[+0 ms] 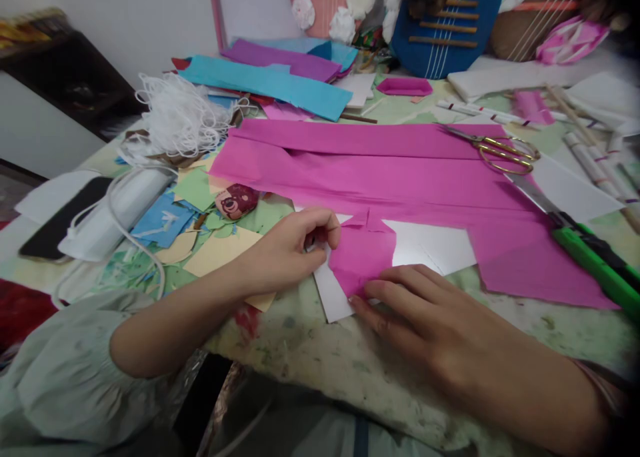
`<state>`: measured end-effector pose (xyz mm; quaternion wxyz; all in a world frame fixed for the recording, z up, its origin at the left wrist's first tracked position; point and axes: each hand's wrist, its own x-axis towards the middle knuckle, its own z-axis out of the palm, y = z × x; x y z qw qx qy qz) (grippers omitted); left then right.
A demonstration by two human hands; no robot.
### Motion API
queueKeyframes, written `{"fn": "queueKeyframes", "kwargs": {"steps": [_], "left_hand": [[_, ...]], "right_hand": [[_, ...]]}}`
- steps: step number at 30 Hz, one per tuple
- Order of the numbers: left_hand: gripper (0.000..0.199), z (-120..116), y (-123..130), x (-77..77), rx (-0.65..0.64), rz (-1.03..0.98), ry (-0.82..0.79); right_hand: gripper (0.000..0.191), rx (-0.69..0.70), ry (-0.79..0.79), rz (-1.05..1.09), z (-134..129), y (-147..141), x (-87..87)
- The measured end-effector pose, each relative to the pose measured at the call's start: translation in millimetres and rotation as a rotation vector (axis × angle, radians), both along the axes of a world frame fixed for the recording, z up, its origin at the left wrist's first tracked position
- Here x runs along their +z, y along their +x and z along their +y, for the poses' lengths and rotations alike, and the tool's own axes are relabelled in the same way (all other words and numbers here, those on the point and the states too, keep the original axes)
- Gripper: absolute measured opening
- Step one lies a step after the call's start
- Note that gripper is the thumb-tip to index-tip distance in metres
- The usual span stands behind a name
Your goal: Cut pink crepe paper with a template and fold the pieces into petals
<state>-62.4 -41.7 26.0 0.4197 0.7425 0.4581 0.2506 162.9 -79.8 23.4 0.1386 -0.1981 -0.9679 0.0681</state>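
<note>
The small bright pink paper piece with an uneven outline (361, 254) lies at the centre of the frame, on top of a smooth white card (433, 247) that shows past it on both sides. At its left edge is the person's left hand (307, 244), fingers curled toward the thumb around a small hollow; whether the tips are clamped on the paper, I cannot tell. The right hand (417, 314) reaches in from the lower right, its fingertips together at the lower right edge of the pink piece; whether they pinch it or only press it, I cannot tell. Just above the 2 hands, a wide magenta paper sheet with long folds (350, 174) spans the middle of the frame. On its right part rest 1 pair of scissors with gold-coloured handles (507, 154) and 1 green-handled cutter with a metal blade (595, 250). Left of centre, a dark red rounded object with a cartoon face (237, 202) sits among green, blue and yellow paper scraps (167, 217). A tangled heap of white cord (183, 114) lies in the upper left, beside a long turquoise paper strip (270, 84). At the upper right stands a rounded blue board with brown sticks (445, 34).
</note>
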Motion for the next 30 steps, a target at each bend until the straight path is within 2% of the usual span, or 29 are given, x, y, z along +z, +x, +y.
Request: {"fn": "queueKeyframes", "kwargs": {"steps": [2,6,14,19,26,30], "left_hand": [[0.012,-1.1,1.2,1.0,0.002,0.021,0.009],[0.016,-1.7,2.6,0.2,0.001,0.103,0.071],[0.011,1.6,-1.4,-0.9,-0.023,0.042,0.017],[0.02,0.1,1.1,2.2,-0.034,0.144,0.079],[0.018,1.6,0.0,-0.9,-0.02,0.048,0.032],[0.015,-0.8,0.9,-2.4,-0.005,0.065,0.066]], "right_hand": [[0.032,0.032,-0.016,-0.048,0.3,0.1,0.4],[0.03,0.028,-0.037,-0.048,0.5,-0.3,1.7],[0.035,0.029,-0.038,-0.055,0.3,-0.1,0.9],[0.033,0.028,-0.052,-0.091,-0.2,0.4,1.4],[0.032,0.037,-0.034,-0.089,0.6,0.5,2.3],[0.033,0.024,-0.003,-0.039,0.3,1.0,1.7]]}}
